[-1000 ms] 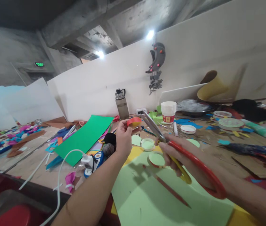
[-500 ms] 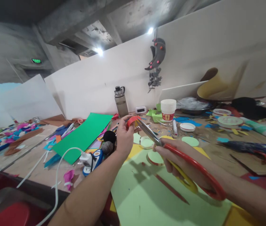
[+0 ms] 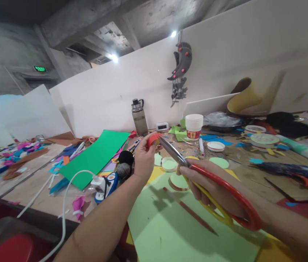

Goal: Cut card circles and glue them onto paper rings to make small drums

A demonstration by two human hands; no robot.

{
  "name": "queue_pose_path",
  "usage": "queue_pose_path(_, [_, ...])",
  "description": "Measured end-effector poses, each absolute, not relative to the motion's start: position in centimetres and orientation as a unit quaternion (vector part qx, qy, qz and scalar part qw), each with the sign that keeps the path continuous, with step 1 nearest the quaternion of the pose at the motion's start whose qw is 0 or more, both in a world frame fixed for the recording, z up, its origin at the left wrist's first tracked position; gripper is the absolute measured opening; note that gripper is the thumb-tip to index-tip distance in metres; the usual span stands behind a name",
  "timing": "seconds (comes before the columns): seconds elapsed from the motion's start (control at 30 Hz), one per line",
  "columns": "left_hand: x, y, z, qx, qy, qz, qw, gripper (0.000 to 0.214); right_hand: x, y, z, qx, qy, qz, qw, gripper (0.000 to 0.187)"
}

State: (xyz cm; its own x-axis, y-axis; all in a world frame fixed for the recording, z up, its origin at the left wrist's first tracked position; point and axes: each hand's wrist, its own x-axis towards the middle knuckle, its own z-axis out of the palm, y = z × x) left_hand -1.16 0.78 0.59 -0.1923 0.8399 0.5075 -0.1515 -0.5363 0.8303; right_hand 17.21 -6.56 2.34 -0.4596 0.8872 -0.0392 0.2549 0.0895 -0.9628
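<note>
My left hand [image 3: 143, 158] is raised over the table and pinches a small red and yellow round piece [image 3: 153, 138] at the fingertips. My right hand [image 3: 211, 185] grips a pair of scissors [image 3: 197, 171] with red and yellow handles. Their steel blades point up and left, and the tips reach the round piece. Below the hands lies a light green sheet [image 3: 176, 225] over a yellow one. On it and just beyond sit green discs with red rims [image 3: 178, 182].
The wooden table holds a dark green sheet [image 3: 96, 156], a water bottle [image 3: 139, 118], a stack of paper cups [image 3: 193, 126], a white cable with plug [image 3: 96, 180], lids, paper scraps and a rolled yellow sheet [image 3: 245, 100]. White boards stand behind.
The scissor blades have moved left and closed in on the round piece, now touching it. My left hand stayed nearly still. The view shifted slightly.
</note>
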Motion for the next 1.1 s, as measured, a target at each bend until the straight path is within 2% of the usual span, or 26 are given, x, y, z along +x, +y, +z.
queue_pose_path(1.1, [-0.93, 0.71, 0.46, 0.526, 0.326, 0.706, 0.344, 0.032, 17.07, -6.76, 2.61, -0.435, -0.657, 0.537, 0.302, 0.038])
